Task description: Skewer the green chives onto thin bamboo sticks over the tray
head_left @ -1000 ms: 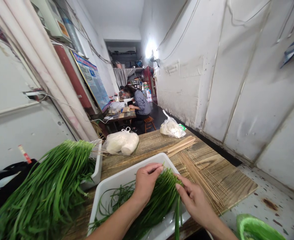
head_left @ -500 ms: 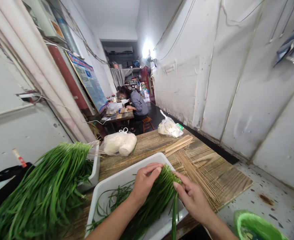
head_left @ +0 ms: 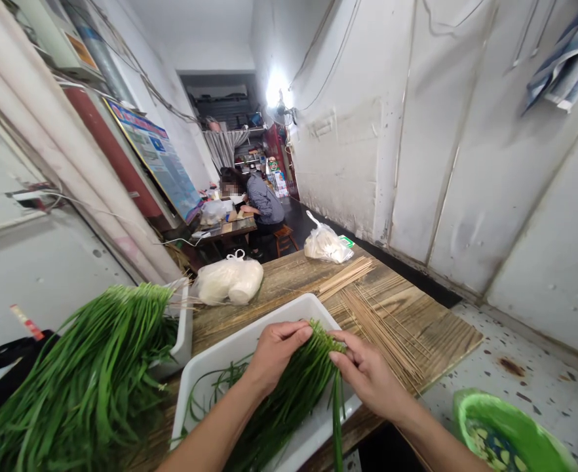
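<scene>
In front of me, a thick bunch of garlic chives (head_left: pixel 296 393) lies over a white plastic tray (head_left: pixel 242 333), its pale cut ends lined up toward the far side. My left hand (head_left: pixel 276 354) pinches the left end of that row, thumb against fingers. At the right end my right hand (head_left: pixel 365 375) is closed on chives, and a few leaves hang below it. Whether a stick runs through the row between my hands is hidden. Thin bamboo skewers (head_left: pixel 385 337) lie on the wooden table (head_left: pixel 446 331), just beyond my right hand.
More chives (head_left: pixel 97 360) are heaped over a second white tray (head_left: pixel 185 328) at left. Plastic bags (head_left: pixel 232 278) and a lighter skewer bundle (head_left: pixel 345 276) sit farther back. A green basin (head_left: pixel 510 426) stands low at right. A person (head_left: pixel 264 200) sits at another table.
The whole view has shifted slightly, so things appear a little farther left and more of the green basin shows. Both hands keep their grip at the chive ends.
</scene>
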Action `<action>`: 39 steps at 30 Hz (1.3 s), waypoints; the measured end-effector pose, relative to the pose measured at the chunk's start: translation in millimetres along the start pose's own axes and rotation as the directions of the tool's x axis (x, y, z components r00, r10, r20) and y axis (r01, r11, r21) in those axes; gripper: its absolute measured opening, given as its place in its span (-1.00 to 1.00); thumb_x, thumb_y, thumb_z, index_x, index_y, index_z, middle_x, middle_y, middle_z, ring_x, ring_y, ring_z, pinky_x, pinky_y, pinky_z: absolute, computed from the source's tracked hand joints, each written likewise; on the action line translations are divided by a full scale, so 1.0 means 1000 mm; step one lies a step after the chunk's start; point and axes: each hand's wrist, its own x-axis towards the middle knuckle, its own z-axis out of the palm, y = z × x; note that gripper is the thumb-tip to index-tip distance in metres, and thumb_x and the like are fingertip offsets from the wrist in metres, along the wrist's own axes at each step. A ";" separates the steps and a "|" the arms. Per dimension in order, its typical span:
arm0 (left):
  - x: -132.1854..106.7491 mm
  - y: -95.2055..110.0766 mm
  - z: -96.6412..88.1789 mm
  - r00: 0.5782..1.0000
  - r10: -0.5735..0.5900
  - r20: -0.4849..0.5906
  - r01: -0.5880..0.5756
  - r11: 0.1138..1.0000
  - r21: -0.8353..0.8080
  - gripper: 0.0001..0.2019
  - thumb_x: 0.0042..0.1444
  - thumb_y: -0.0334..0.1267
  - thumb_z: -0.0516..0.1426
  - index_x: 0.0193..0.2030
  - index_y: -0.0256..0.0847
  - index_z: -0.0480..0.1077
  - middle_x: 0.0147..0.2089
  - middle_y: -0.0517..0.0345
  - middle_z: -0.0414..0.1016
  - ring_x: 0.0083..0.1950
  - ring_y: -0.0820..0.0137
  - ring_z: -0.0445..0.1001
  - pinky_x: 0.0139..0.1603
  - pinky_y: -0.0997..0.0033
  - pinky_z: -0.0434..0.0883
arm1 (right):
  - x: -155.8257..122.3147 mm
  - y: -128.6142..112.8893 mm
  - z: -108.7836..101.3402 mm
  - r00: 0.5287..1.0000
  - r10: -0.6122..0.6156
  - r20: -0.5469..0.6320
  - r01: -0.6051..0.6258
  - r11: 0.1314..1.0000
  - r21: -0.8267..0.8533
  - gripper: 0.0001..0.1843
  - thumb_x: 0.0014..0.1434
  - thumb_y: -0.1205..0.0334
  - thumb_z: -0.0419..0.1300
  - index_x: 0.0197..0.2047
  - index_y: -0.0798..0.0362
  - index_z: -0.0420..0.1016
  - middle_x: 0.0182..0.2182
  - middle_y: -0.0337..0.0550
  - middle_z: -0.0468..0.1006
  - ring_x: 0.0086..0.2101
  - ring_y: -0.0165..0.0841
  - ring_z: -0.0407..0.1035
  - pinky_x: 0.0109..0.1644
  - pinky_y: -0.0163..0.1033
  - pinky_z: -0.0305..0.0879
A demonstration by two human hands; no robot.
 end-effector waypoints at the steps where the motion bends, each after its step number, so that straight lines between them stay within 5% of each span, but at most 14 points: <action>1: -0.001 0.003 0.000 1.000 0.015 0.016 -0.015 1.000 0.026 -0.79 -0.09 -0.14 0.20 -0.53 -0.25 0.50 -0.57 0.22 0.40 -0.50 0.46 0.27 -0.43 0.50 0.23 | 0.000 -0.001 0.001 1.000 -0.004 -0.007 0.004 1.000 0.012 -0.71 0.24 0.18 0.00 -0.04 0.11 0.33 -0.60 -0.35 0.15 -0.60 -0.48 0.04 -0.56 -0.38 0.02; 4: -0.001 0.011 -0.002 0.999 0.050 0.013 -0.050 0.996 0.070 -0.76 -0.08 -0.11 0.19 -0.58 -0.25 0.49 -0.61 0.22 0.37 -0.52 0.45 0.27 -0.46 0.49 0.23 | 0.004 -0.007 0.001 0.999 -0.037 -0.021 0.037 0.999 0.012 -0.72 0.24 0.19 -0.01 -0.05 0.12 0.35 -0.59 -0.32 0.20 -0.58 -0.49 0.06 -0.54 -0.38 0.06; 7: 0.000 0.016 -0.008 0.997 0.078 0.013 -0.078 0.997 0.012 -0.71 -0.16 -0.08 0.23 -0.37 -0.26 0.53 -0.47 0.13 0.48 -0.40 0.34 0.39 -0.35 0.42 0.32 | 0.014 -0.025 -0.004 0.995 -0.099 -0.008 0.099 0.995 -0.014 -0.71 0.23 0.21 0.01 -0.03 0.12 0.37 -0.61 -0.33 0.18 -0.59 -0.50 0.05 -0.58 -0.41 0.06; 12: -0.009 0.032 -0.020 0.962 -0.011 0.273 -0.026 0.991 0.132 -0.54 -0.28 -0.19 0.31 -0.15 -0.26 0.48 -0.35 0.01 0.54 -0.28 0.19 0.46 -0.25 0.29 0.38 | 0.044 -0.080 -0.024 0.948 -0.318 0.005 0.318 0.947 -0.052 -0.70 0.21 0.27 0.03 0.00 0.08 0.38 -0.47 -0.24 0.36 -0.49 -0.47 0.25 -0.50 -0.41 0.22; 16: -0.020 0.043 -0.031 0.865 -0.217 0.453 0.059 0.940 0.336 -0.68 -0.17 -0.20 0.25 -0.22 -0.26 0.51 -0.32 -0.04 0.55 -0.25 0.20 0.47 -0.19 0.30 0.38 | 0.068 -0.118 -0.037 0.904 -0.420 -0.078 0.418 0.907 -0.051 -0.69 0.21 0.25 0.03 0.01 0.09 0.37 -0.59 -0.38 0.26 -0.58 -0.55 0.27 -0.53 -0.47 0.23; 18: -0.025 0.036 -0.035 0.859 -0.281 0.429 0.088 0.905 0.416 -0.74 -0.12 -0.18 0.21 -0.26 -0.23 0.52 -0.31 -0.02 0.55 -0.24 0.22 0.47 -0.17 0.32 0.37 | 0.076 -0.130 -0.038 0.879 -0.457 -0.138 0.454 0.889 -0.052 -0.68 0.20 0.22 0.02 0.00 0.11 0.37 -0.59 -0.41 0.25 -0.55 -0.56 0.33 -0.51 -0.47 0.24; 22: -0.037 0.004 -0.046 0.921 -0.297 0.252 0.133 0.848 0.513 -0.78 -0.10 -0.16 0.18 -0.30 -0.16 0.54 -0.28 0.04 0.56 -0.22 0.22 0.48 -0.15 0.34 0.37 | 0.080 -0.153 -0.033 0.832 -0.523 -0.188 0.520 0.852 -0.066 -0.59 0.18 0.12 -0.08 -0.02 0.14 0.37 -0.46 -0.40 0.36 -0.41 -0.52 0.41 -0.46 -0.47 0.23; 26: -0.052 -0.015 -0.060 0.931 -0.302 0.206 0.108 0.765 0.634 -0.71 -0.16 -0.18 0.23 -0.21 -0.05 0.53 -0.13 0.09 0.54 -0.07 0.16 0.44 0.03 0.26 0.29 | 0.075 -0.164 -0.023 0.842 -0.493 -0.219 0.502 0.865 -0.018 -0.48 0.17 0.04 -0.21 0.05 0.08 0.31 -0.42 -0.42 0.37 -0.38 -0.53 0.41 -0.51 -0.51 0.17; 29: -0.065 -0.006 -0.069 0.909 -0.312 0.275 0.032 0.711 0.702 -0.45 -0.16 -0.17 0.24 0.06 0.08 0.32 0.19 0.18 0.26 0.21 0.14 0.19 0.24 0.18 0.04 | 0.071 -0.144 -0.014 0.881 -0.398 -0.255 0.425 0.903 0.057 -0.57 0.21 0.08 -0.12 0.07 0.03 0.29 -0.49 -0.40 0.33 -0.47 -0.57 0.39 -0.55 -0.53 0.15; 32: -0.075 0.004 -0.078 0.856 -0.372 0.360 -0.043 0.641 0.766 -0.38 -0.11 -0.10 0.21 0.16 0.07 0.20 0.29 0.20 0.07 0.30 0.15 0.01 0.29 0.13 -0.10 | 0.061 -0.095 -0.007 0.918 -0.288 -0.271 0.340 0.925 0.169 -0.66 0.25 0.18 -0.03 0.06 0.06 0.31 -0.61 -0.40 0.19 -0.65 -0.59 0.20 -0.65 -0.50 0.07; 36: -0.079 0.009 -0.090 0.748 -0.497 0.439 -0.106 0.564 0.819 -0.41 -0.09 -0.06 0.19 0.14 -0.01 0.25 0.28 0.15 0.11 0.28 0.17 0.06 0.27 0.18 0.01 | 0.035 -0.021 -0.010 0.954 -0.103 -0.280 0.160 0.969 0.191 -0.70 0.23 0.22 0.02 0.00 0.11 0.35 -0.65 -0.41 0.06 -0.69 -0.55 -0.01 -0.68 -0.42 -0.09; 39: -0.074 0.019 -0.093 0.770 -0.504 0.390 -0.076 0.535 0.842 -0.49 -0.06 -0.12 0.17 0.09 -0.04 0.31 0.23 0.11 0.21 0.25 0.18 0.13 0.24 0.18 0.08 | 0.014 0.013 -0.019 0.944 -0.008 -0.329 0.023 0.999 0.041 -0.66 0.20 0.22 0.06 0.02 0.13 0.35 -0.66 -0.39 0.09 -0.68 -0.52 0.00 -0.66 -0.39 -0.10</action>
